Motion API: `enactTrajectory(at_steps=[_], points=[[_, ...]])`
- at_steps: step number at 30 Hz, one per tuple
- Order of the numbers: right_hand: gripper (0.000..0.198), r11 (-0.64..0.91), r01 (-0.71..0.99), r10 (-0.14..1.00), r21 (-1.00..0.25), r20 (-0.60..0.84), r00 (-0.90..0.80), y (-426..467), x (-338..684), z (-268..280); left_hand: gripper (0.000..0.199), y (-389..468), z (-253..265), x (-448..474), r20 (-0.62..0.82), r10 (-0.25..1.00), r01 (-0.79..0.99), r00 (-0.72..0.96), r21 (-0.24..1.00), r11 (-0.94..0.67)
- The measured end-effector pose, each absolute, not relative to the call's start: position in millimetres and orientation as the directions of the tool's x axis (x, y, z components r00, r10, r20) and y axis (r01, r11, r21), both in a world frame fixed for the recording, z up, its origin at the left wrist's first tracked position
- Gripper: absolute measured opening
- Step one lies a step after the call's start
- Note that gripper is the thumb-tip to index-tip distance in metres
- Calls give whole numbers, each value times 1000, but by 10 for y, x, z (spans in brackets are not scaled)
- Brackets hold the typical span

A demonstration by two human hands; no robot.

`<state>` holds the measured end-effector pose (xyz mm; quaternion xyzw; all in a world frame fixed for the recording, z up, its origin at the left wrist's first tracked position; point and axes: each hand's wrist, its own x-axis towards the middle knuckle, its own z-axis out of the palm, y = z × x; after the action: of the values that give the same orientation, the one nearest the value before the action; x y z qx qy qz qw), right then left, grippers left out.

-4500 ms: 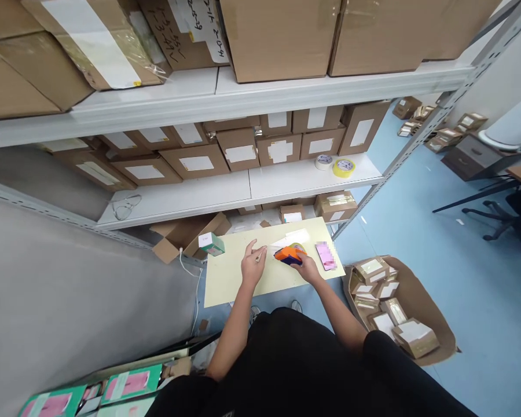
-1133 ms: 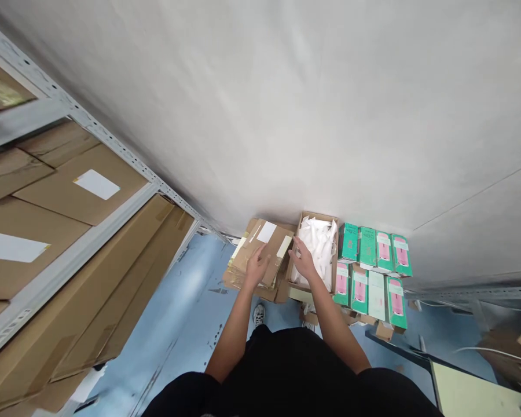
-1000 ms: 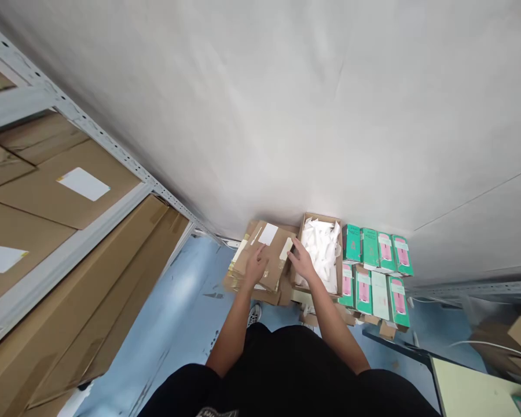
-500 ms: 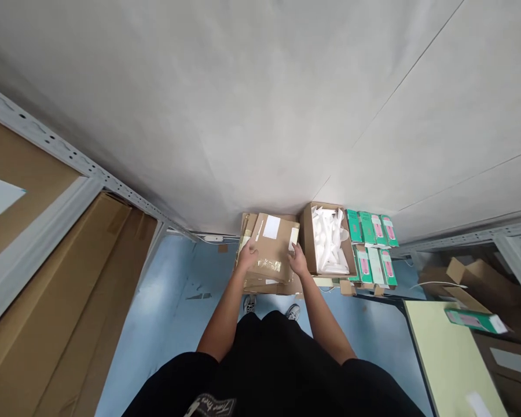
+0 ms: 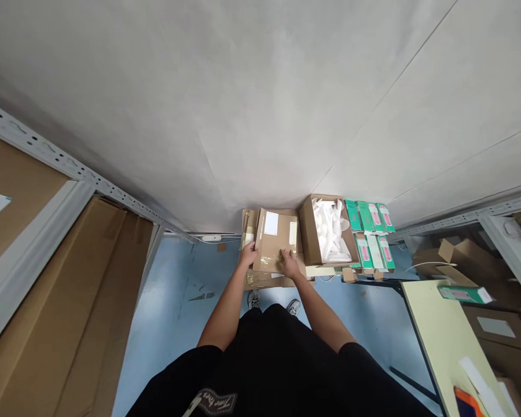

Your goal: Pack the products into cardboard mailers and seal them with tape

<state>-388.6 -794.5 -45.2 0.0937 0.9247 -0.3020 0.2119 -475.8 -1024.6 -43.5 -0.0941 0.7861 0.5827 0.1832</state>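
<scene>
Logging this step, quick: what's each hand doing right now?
Left hand: closed on the left edge of the flat cardboard.
Right hand: open, resting on its lower right part.

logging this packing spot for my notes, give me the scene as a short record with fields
left hand: at the left edge of the top cardboard piece, grip hard to tell
right hand: fingers spread on that piece's near part
under it: more flat cardboard
right of the stack: open carton holding white items
beyond the carton: green boxes in two rows
pale table: a single green box at its edge, plus an orange and dark item cut off by the frame
</scene>
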Motion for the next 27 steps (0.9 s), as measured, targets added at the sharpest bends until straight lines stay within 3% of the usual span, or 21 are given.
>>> enactTrajectory(at_steps=[4, 8, 11, 18, 21, 24, 27], points=[[77, 728, 300, 79, -616, -359, -930, -7861, -3896, -396, 61, -10227, -296, -4667, -413, 161, -384, -897, 905, 182], [83, 580, 359, 308, -731, -211, -928, -7796, -3846, -395, 73, -10293, -146, -4571, -375, 195, -375, -906, 926, 41], [94, 421, 349, 377, -838, -188, -907, -7774, -3825, -380, 86, -10385, 2, -4532, -380, 299, -414, -875, 908, -57], [98, -9, 375, 256, -927, -364, -895, -7762, -3925, -79, 100, -10586, 493, -4627, -278, 576, -418, -769, 900, -123], [92, -105, 282, 276, -954, -300, -913, -7657, -3962, 140, 103, -10688, 644, -4719, -253, 529, -378, -810, 915, -141], [80, -195, 214, 223, -957, -256, -941, -7448, -3971, 395, 108, -10767, 737, -4817, -256, 463, -373, -849, 910, -180], [69, -267, 201, 199, -943, -258, -946, -7180, -3940, 658, 111, -10730, 817, -4912, -274, 487, -401, -829, 898, -179]])
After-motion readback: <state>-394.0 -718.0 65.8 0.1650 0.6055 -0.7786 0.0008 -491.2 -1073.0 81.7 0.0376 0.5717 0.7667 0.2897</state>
